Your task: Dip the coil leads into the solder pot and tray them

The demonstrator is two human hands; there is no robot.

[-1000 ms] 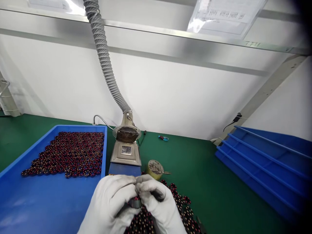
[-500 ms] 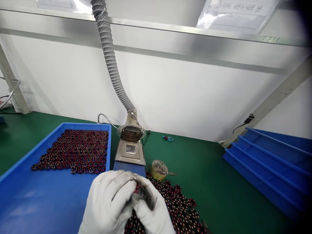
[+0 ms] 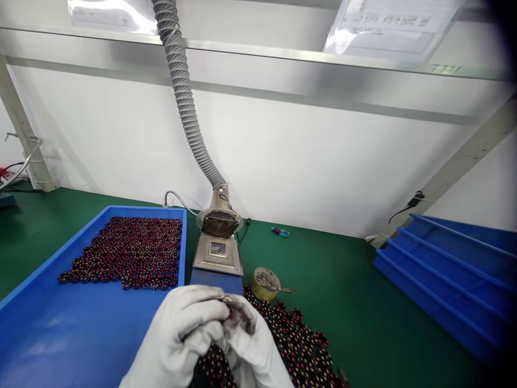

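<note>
My left hand [image 3: 189, 328] and my right hand [image 3: 252, 337], both in white gloves with greyed fingertips, meet at the bottom middle. Between their closed fingertips is a small round wound part [image 3: 233, 317], dark with a bit of red showing; the fingers hide most of it. Beneath and to the right of my hands lies a loose heap of similar black parts [image 3: 299, 339] with red and copper-coloured spots. More of these parts [image 3: 133, 248] stand packed in rows at the far end of the blue tray [image 3: 97, 328] on my left.
Just beyond my hands stands a solder pot [image 3: 218, 250] under a fume hood with a grey hose [image 3: 183, 86]. A round tin [image 3: 264, 284] with a flat tool across its rim is right of it. Small cutters [image 3: 280, 231] lie farther back. Stacked blue trays [image 3: 448, 280] lean at the right.
My fingers have shifted around the part, and my right fingers have closed in closer over it. The whole view has moved slightly; the trays and pot have stayed in place.
</note>
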